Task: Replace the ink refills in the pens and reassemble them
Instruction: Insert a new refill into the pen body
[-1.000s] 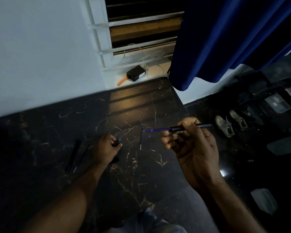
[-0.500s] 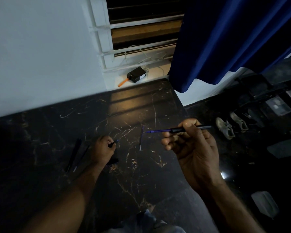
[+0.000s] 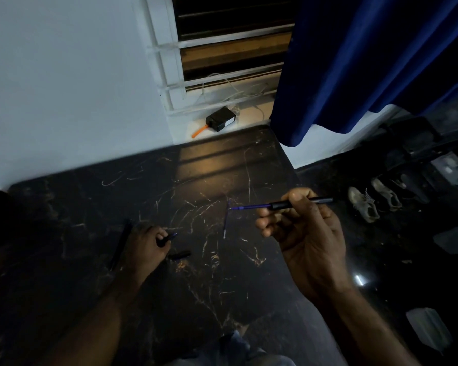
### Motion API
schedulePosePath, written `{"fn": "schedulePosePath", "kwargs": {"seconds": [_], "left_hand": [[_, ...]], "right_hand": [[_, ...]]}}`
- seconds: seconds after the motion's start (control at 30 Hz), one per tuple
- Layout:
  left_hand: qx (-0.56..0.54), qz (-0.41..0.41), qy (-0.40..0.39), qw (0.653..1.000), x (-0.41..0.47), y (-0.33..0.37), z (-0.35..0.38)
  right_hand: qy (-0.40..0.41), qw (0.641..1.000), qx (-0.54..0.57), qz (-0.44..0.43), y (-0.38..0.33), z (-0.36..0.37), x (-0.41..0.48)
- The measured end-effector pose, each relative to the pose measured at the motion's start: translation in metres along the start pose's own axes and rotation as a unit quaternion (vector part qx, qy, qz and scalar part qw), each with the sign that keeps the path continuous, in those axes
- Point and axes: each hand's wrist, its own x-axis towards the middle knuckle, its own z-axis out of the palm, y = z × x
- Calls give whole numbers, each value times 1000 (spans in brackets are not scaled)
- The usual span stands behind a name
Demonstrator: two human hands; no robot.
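Black marble tabletop (image 3: 222, 273): right hand (image 3: 306, 241) clamps a pen barrel (image 3: 282, 206) with blue refill (image 3: 249, 207) protruding; left hand (image 3: 146, 247) pinches a small pen piece (image 3: 167, 238).

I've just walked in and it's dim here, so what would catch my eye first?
Probably the right hand, raised over the dark marble table and holding a black pen barrel with a blue refill sticking out leftward. Lower left, the left hand pinches a small dark pen part at the tabletop. A deep blue curtain hangs upper right.
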Motion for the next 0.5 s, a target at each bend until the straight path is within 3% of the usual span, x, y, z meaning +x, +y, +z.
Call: {"fn": "schedulePosePath", "kwargs": {"seconds": [0.5], "left_hand": [[-20, -35, -12, 999, -26, 2, -3]], "right_hand": [[-27, 1000, 5, 5, 0, -3, 6]]}}
